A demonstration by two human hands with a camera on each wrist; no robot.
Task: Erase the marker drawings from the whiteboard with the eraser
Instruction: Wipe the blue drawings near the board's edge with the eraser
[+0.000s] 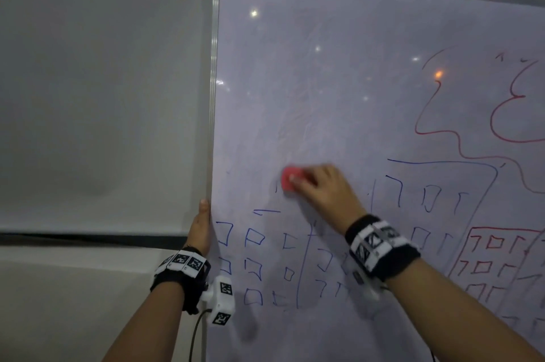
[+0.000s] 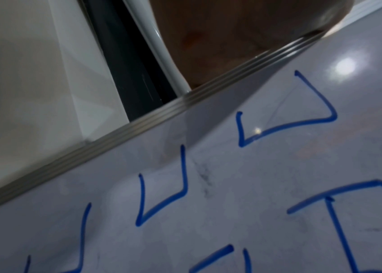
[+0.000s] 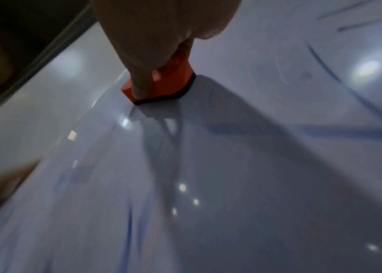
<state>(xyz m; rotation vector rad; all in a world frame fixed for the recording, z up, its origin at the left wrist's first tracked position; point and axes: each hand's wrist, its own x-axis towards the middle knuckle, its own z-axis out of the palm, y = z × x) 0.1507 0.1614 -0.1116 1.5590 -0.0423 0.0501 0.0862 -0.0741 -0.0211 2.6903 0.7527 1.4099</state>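
Your right hand: fingers curled round the red eraser, its dark felt flat on the whiteboard, left of centre.
Your left hand: thumb and palm clasp the frame's left edge, steadying.
Step in hand, as judged: wiping, partway.
Outstanding: blue squares below; red outlines to the right. Next stroke calls for firm downward pressure.

head: faces whiteboard from behind both wrists
left wrist: close, along frame edge
right wrist: close behind fingers
shared: board surface
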